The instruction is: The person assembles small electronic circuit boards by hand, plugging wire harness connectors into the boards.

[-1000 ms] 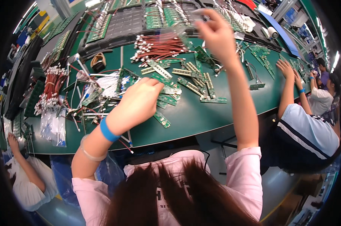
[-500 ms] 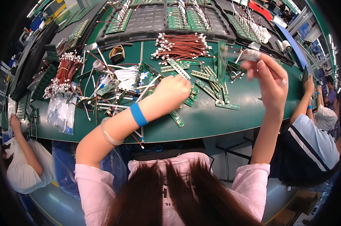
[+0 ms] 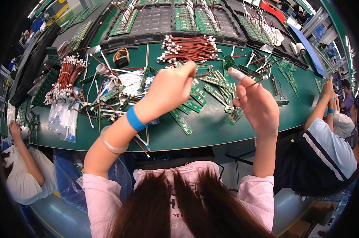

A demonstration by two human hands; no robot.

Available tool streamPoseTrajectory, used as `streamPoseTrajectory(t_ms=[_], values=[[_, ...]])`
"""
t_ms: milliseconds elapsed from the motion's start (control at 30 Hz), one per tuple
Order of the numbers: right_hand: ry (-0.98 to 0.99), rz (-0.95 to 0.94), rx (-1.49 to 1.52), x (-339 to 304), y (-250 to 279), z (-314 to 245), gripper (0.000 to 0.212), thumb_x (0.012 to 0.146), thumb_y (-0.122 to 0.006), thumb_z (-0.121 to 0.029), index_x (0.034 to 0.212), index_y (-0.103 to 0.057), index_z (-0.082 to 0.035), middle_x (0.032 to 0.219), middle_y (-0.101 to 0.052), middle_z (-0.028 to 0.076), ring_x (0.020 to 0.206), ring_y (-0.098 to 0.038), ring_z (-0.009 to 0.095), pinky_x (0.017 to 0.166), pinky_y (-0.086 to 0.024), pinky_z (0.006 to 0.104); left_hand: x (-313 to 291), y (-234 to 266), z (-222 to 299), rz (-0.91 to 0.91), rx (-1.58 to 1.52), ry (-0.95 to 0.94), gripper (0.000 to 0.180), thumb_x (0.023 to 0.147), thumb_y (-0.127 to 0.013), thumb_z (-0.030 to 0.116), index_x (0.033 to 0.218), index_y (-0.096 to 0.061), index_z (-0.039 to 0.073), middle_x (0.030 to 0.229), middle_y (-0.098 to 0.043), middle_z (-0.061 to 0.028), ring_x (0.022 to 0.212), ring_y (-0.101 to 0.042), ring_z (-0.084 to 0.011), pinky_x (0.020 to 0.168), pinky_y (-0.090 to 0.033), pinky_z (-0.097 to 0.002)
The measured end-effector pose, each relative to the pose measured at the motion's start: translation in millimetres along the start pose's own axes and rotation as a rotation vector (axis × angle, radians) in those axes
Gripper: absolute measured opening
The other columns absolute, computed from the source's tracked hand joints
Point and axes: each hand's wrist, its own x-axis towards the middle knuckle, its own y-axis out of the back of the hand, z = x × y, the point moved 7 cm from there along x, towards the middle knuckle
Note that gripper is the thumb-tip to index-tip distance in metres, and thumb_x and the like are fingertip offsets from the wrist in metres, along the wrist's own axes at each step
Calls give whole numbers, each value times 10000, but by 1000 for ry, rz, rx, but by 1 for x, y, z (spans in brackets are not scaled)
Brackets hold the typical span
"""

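My left hand (image 3: 169,89), wearing a blue wristband, is closed over the middle of the bench. A narrow green circuit board (image 3: 203,74), seen nearly edge-on, sticks out from its fingertips. My right hand (image 3: 260,105) hovers to the right with its fingers apart and nothing visible in them; white tape wraps one outstretched finger. Between and below the hands lies a loose pile of narrow circuit boards (image 3: 215,93). One separate board (image 3: 181,121) rests near the bench's front edge. Another board (image 3: 234,117) shows partly beside my right hand.
Red-brown cable bundles (image 3: 191,48) lie behind the pile. White wires (image 3: 134,81) and a tied cable bundle (image 3: 70,73) are at left, with a plastic bag (image 3: 63,119). Black trays (image 3: 157,23) with boards line the back. Co-workers sit on both sides.
My left hand has moved slightly left and up, its board now turned edge-on. My right hand has come down and left, fingers more outstretched; the blurred board by it no longer shows there.
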Motion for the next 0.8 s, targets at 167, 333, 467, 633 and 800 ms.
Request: streamPoseTrajectory(t_ms=[167, 333, 467, 633, 800], values=[[56, -135, -110, -2, -18, -6, 332, 897, -354, -134, 1192, -347, 16, 683, -505, 70, 533, -417, 75, 528, -414, 208, -23, 25, 9, 29, -729, 351, 266, 788, -495, -19, 1049, -454, 14, 785, -626, -111, 756, -598, -104, 612, -445, -205], [39, -102, -349, -5, -35, 15, 152, 887, -364, -75, 1013, -425, -16, 739, -535, 93, 509, -405, 61, 483, -411, 186, -59, 27, 24, 33, -1043, 326, 327, 775, -502, -51, 1097, -450, -34, 845, -605, -83, 820, -602, -139, 688, -473, -223], [328, -81, -970, -14, -55, 8, 71, 821, -448, 28, 867, -497, 50, 714, -536, 78, 588, -507, 88, 510, -416, 201, -72, 23, 28, 70, -1189, 346, 183, 788, -482, -59, 968, -452, -44, 858, -604, -108, 814, -605, -163, 678, -499, -244], [316, 4, -944, -18, -71, 4, 62, 754, -540, 42, 813, -521, 34, 680, -548, 78, 521, -519, 113, 472, -413, 225, -78, 19, 30, 78, -1178, 445, 226, 789, -479, -51, 1013, -444, -53, 840, -627, -132, 763, -603, -138, 655, -503, -247], [444, -114, -1228, -16, -91, 1, 135, 670, -614, 40, 777, -536, 11, 628, -520, 67, 466, -481, 144, 418, -372, 253, -81, 24, 28, 123, -931, 309, 288, 756, -517, -44, 1042, -491, -63, 783, -643, -127, 709, -614, -120, 628, -485, -245]])
